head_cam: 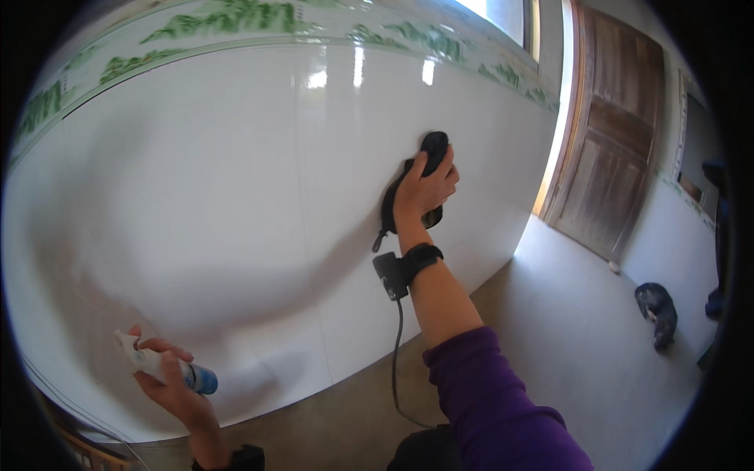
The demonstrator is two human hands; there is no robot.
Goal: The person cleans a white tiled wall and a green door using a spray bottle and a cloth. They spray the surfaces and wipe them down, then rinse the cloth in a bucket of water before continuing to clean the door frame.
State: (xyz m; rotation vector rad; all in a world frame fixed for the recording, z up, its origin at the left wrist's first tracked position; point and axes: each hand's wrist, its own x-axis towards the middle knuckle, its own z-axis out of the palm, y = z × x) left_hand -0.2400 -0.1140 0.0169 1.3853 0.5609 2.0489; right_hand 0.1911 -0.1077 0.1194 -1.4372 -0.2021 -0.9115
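Observation:
My right hand [425, 187] presses a black pad [436, 147], perhaps a folded cloth, flat against the white tiled wall [235, 194]. A small loop [379, 241] dangles from the pad's lower left end, and the palm hides its middle. Lower down on the left, my left hand [174, 377] is wrapped around a white spray bottle [152, 362] with a blue lower end. The bottle is tilted, its nozzle head pointing up and left, close to the wall. The thumb and fingers partly cover it.
A green landscape border [224, 20] tops the tiles below a window [500, 17]. A cable [396, 359] hangs from the black device [390, 275] on my right wrist. To the right are a wooden door [618, 129] and a dark rounded thing [658, 315] on the concrete floor [565, 329].

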